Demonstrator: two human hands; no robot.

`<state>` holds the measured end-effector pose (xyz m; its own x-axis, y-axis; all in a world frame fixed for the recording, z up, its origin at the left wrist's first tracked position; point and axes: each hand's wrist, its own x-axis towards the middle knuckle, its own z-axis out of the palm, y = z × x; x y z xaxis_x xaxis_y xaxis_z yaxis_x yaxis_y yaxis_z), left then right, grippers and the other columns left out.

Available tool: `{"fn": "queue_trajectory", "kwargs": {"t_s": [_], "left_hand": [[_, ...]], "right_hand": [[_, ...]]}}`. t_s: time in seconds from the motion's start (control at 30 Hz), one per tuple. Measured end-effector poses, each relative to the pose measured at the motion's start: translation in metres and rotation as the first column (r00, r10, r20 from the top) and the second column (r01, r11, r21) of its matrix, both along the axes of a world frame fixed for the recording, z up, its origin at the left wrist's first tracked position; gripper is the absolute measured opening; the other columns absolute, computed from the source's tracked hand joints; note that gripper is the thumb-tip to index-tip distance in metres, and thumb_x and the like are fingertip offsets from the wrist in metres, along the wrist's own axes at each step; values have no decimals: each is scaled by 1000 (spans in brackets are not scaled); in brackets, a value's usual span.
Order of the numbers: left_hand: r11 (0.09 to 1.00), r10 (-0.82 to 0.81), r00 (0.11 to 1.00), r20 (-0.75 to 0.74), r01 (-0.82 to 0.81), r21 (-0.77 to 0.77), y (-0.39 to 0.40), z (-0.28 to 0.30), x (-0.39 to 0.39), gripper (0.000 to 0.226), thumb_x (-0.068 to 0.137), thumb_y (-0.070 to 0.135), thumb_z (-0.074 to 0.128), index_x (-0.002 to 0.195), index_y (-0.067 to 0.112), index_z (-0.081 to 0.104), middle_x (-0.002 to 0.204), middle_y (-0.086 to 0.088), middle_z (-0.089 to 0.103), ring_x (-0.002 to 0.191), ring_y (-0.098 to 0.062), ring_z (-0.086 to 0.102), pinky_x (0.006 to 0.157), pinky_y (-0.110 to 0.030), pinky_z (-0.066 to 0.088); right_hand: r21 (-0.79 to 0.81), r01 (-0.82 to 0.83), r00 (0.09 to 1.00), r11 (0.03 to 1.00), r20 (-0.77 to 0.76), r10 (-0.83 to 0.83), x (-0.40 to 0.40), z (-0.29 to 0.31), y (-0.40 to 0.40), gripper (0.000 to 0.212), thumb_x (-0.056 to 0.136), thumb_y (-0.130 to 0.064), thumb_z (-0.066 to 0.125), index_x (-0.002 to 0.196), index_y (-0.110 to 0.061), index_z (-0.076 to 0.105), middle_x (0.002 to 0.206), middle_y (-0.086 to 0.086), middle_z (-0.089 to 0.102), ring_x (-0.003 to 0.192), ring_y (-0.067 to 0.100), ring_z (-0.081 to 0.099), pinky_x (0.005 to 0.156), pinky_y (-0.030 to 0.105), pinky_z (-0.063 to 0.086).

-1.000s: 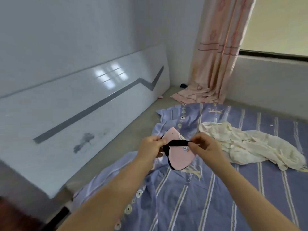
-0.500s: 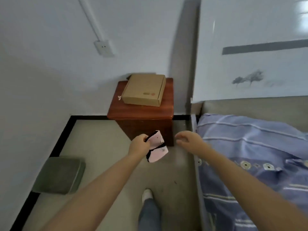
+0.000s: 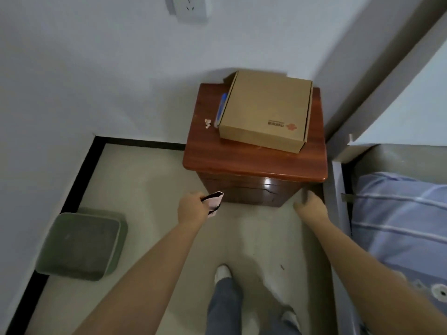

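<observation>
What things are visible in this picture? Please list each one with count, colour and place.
cloth: 1, pink with black edge, in left hand
nightstand: 1, red-brown, against wall
box: 1, tan, on nightstand
pen: 1, blue, left of box
socket: 1, white, on wall, top
cushion: 1, green, on floor, left
sheet: 1, blue striped, far right
left hand: 1, grips cloth
right hand: 1, holds nothing, near nightstand's base
legs: 2, blue trousers, bottom

bedroom — bed [image 3: 399, 213], wooden nightstand [image 3: 254, 155]
</observation>
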<state>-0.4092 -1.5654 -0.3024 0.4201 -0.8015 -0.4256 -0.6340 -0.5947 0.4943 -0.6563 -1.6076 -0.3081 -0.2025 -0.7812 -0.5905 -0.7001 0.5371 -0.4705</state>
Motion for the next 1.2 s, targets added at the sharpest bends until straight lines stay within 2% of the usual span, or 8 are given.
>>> {"fn": "queue_trajectory", "kwargs": {"t_s": [0.17, 0.4, 0.5, 0.6, 0.77, 0.93, 1.07, 1.2], "left_hand": [[1000, 21, 1000, 15, -21, 0, -52, -81, 20, 25, 82, -3, 49, 103, -7, 62, 147, -27, 26, 138, -30, 25, 104, -29, 28], [939, 15, 999, -35, -26, -343, -83, -149, 29, 11, 75, -9, 59, 80, -9, 69, 118, -34, 50, 115, -42, 46, 89, -27, 37], [888, 59, 997, -44, -72, -454, -83, -160, 24, 10, 70, -14, 62, 76, -9, 69, 119, -38, 47, 118, -49, 43, 83, -10, 26], [879, 33, 999, -17, -37, -476, -82, -164, 30, 11, 69, -15, 62, 75, -8, 69, 119, -41, 44, 119, -52, 40, 92, -16, 27], [940, 29, 998, -58, -47, -339, -46, -157, 41, 10, 74, -11, 61, 80, -7, 69, 132, -34, 36, 128, -42, 35, 100, -21, 24], [992, -19, 996, -86, 8, -130, 13, -156, 39, 8, 78, -9, 60, 80, -7, 67, 132, -30, 40, 127, -37, 38, 89, -10, 24], [989, -26, 994, -104, 10, -145, 17, -152, 33, 12, 75, -15, 59, 75, -6, 68, 117, -33, 49, 110, -34, 49, 80, -2, 30], [996, 64, 991, -116, -70, -51, 16, -138, 23, 9, 79, -5, 60, 85, -6, 67, 119, -30, 48, 108, -36, 52, 82, -13, 33]], "right_hand": [[24, 438, 882, 899, 181, -434, 14, -70, -32, 80, 82, -13, 62, 142, -12, 11, 151, 17, 25, 137, 37, 26, 113, 51, 26], [-192, 682, 710, 706, 408, -574, 23, -130, -65, 70, 83, 7, 40, 142, -18, 12, 142, 14, 39, 128, 31, 39, 106, 41, 31], [-244, 735, 661, 632, 464, -590, 20, -143, -67, 67, 81, 9, 42, 139, -17, 20, 139, 15, 42, 125, 29, 42, 107, 40, 32], [-251, 760, 635, 599, 479, -606, 17, -146, -68, 64, 78, 10, 41, 135, -15, 28, 134, 15, 47, 117, 25, 46, 106, 41, 35], [-250, 701, 708, 667, 354, -611, 9, -140, -31, 56, 79, 3, 52, 130, -12, 35, 118, 6, 51, 100, 14, 43, 89, 30, 35], [-45, 596, 799, 802, 125, -587, -5, -137, 16, 53, 79, -2, 60, 126, -6, 36, 128, 20, 51, 113, 33, 51, 85, 35, 41], [140, 545, 798, 826, 215, -563, 14, -142, 28, 41, 81, -1, 59, 119, -6, 45, 118, 15, 58, 110, 32, 55, 90, 41, 45], [269, 353, 889, 896, 203, -411, 39, -135, 20, 32, 82, -8, 58, 113, -6, 51, 112, 17, 60, 104, 33, 58, 98, 46, 47]]}}
